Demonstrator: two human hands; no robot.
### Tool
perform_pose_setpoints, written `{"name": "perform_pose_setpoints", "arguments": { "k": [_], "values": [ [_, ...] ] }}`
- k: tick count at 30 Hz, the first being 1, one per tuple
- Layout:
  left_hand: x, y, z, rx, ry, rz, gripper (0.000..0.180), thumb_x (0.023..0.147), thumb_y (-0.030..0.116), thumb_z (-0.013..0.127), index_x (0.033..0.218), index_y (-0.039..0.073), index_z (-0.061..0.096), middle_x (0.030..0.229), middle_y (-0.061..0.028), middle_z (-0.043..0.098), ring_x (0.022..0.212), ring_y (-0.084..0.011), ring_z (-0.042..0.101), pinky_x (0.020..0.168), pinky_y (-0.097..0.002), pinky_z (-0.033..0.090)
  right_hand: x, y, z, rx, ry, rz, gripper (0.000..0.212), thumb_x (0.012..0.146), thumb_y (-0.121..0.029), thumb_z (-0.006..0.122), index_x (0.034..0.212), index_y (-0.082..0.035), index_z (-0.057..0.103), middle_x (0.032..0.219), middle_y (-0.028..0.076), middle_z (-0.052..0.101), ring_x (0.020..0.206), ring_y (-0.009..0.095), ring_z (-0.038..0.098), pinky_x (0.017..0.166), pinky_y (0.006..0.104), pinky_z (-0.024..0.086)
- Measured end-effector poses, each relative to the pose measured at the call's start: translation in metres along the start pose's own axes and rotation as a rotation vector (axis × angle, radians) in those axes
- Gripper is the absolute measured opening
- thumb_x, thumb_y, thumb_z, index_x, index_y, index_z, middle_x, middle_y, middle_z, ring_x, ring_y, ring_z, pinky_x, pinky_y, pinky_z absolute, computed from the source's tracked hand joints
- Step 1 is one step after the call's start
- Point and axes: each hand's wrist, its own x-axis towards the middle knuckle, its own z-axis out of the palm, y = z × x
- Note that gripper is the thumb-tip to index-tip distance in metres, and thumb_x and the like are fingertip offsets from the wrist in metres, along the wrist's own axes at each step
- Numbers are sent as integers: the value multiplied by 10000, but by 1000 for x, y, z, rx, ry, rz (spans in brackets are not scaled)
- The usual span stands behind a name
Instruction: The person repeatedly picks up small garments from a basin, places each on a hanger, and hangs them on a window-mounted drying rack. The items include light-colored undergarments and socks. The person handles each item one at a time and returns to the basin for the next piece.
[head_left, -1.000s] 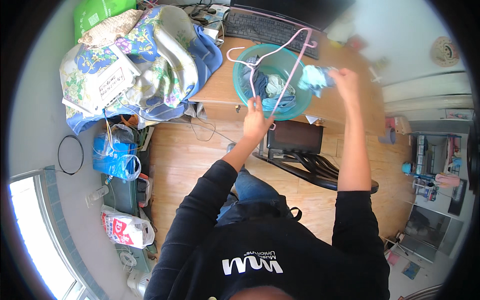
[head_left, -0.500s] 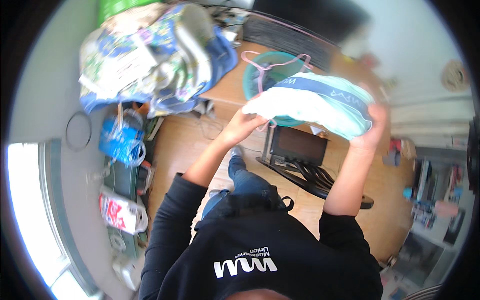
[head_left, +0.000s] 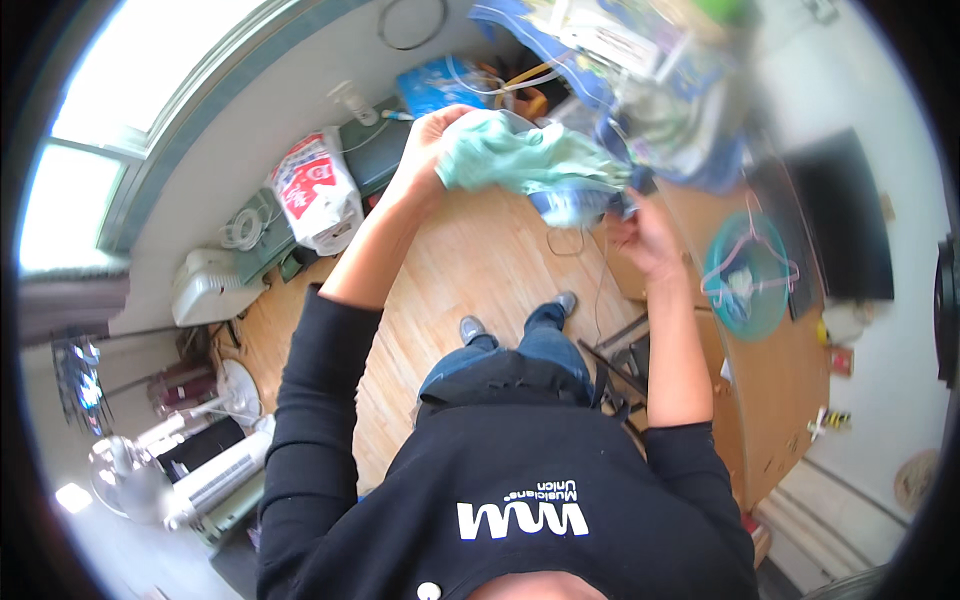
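Observation:
Mint-green underpants (head_left: 535, 160) with a dark blue waistband hang bunched and twisted between my two hands, in the air above the floor. My left hand (head_left: 432, 150) is closed on the green cloth at one end. At the other end, my right hand (head_left: 648, 238) pinches the dark blue band with its fingertips. A teal basin (head_left: 722, 312) stands on the desk to the right of my right hand. Across it lies a pink clothes hanger (head_left: 752, 238), with some bluish cloth in the basin below.
The wooden desk (head_left: 780, 410) runs along the right, with a black monitor (head_left: 840, 215) at its back. Blue floral fabric (head_left: 670, 110) is heaped beyond my hands. A white-and-red plastic bag (head_left: 318, 190) and a blue bag (head_left: 440, 85) sit at the left, near the window.
My view has turned left, so the basin and hanger now appear at the right. The underpants, earlier spread with the waistband facing up, are now bunched, and my right hand sits lower.

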Motion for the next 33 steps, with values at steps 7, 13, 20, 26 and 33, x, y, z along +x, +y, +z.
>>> {"name": "perform_pose_setpoints", "arguments": {
  "k": [7,13,20,26,33],
  "values": [
    [-40,77,-64,71,-77,-44,287,795,156,665,1019,-3,580,864,-32,608,796,-94,569,734,-212,450,39,60,104,-523,154,-114,395,835,-339,636,1140,-106,544,1048,-19,544,921,80,493,797,279,411],
    [-61,127,-89,173,-162,-7,380,758,109,639,1104,-2,532,976,-63,567,888,-115,558,802,-232,465,55,38,218,-767,-217,-601,474,788,-195,674,1213,-67,508,1126,41,546,1067,127,472,890,285,398],
    [-65,161,-73,820,-35,341,510,702,16,664,1176,14,477,948,-154,617,829,-157,586,734,-257,472,79,-3,268,-948,-498,-514,157,760,-150,658,833,-32,585,721,-17,577,670,38,524,598,194,415],
    [-69,132,-68,974,281,433,370,748,247,691,1004,-4,598,809,-33,614,737,-131,583,680,-261,472,66,-36,279,-824,-102,-509,297,816,-263,579,1018,-47,591,840,4,579,811,76,522,702,216,405],
    [-34,147,-54,-39,142,376,241,903,260,550,945,27,595,823,-22,613,697,-67,567,592,-221,471,46,-103,281,-1711,-196,-308,300,812,-280,599,996,-42,607,862,17,584,843,97,526,755,232,403]
  ]
}}
